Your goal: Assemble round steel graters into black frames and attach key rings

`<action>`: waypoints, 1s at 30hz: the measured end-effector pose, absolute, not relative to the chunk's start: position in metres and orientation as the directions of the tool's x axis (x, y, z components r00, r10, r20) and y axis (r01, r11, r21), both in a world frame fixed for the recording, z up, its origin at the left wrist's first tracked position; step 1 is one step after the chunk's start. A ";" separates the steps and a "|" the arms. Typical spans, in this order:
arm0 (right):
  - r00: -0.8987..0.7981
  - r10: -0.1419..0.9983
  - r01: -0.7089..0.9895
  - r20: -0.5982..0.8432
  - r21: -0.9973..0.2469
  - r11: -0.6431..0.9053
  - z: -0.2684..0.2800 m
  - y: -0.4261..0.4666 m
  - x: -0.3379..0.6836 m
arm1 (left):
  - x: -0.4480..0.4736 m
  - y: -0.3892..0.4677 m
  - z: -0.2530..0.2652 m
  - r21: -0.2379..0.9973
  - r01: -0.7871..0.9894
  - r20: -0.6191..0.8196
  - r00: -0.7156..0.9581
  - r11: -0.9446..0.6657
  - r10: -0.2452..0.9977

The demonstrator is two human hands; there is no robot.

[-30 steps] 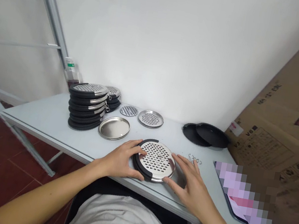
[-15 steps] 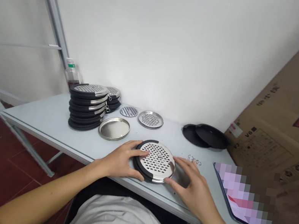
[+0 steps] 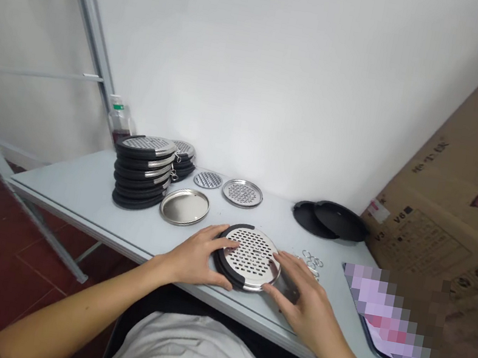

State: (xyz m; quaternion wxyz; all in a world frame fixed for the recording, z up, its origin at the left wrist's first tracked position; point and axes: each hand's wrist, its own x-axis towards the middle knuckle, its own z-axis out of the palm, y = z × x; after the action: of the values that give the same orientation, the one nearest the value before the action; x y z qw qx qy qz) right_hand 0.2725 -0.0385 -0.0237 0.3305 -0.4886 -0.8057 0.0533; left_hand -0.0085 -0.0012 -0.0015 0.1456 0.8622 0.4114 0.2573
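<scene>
A round metal grater (image 3: pixel 252 255) with a black rim along its left side lies near the table's front edge, its slotted face up. My left hand (image 3: pixel 198 255) grips the black rim, thumb at the front and fingers at the back and over the face. From the other side, my right hand (image 3: pixel 306 293) holds the bare metal edge between thumb and fingers. Several small metal rings (image 3: pixel 312 258) lie just behind my right hand, which partly hides them.
At the left stands a stack of black-rimmed graters (image 3: pixel 140 174), with another behind it. A shallow metal dish (image 3: pixel 185 206), a perforated disc (image 3: pixel 208 180) and a rimmed grater plate (image 3: pixel 242 193) lie nearby. Black round trays (image 3: pixel 340 220), a pixelated flat device (image 3: pixel 385 319) and a carton (image 3: pixel 436 238) are rightward.
Both hands stay on the grater with almost the same grip. My right hand has shifted slightly, and more of the small rings show behind it. The view has moved a little.
</scene>
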 end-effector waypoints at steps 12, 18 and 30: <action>-0.163 0.887 0.587 0.432 -0.680 0.439 -0.013 -0.039 0.276 | -0.009 0.002 0.002 0.356 0.533 0.627 0.473 -0.767 0.620; -0.210 0.888 0.613 0.410 -0.652 0.446 -0.008 -0.038 0.260 | -0.003 -0.006 0.010 0.676 0.476 0.527 0.221 -0.562 0.821; -0.185 0.916 0.778 0.356 -0.517 0.358 -0.027 -0.035 0.253 | -0.005 0.003 0.001 0.842 0.364 0.321 0.257 -0.399 0.912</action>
State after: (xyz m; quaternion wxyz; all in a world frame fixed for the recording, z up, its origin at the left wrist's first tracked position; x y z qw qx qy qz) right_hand 0.2534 -0.0347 -0.0270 0.3139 -0.5557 -0.7619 0.1102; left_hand -0.0049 0.0034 0.0006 0.3254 0.7229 0.4411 0.4207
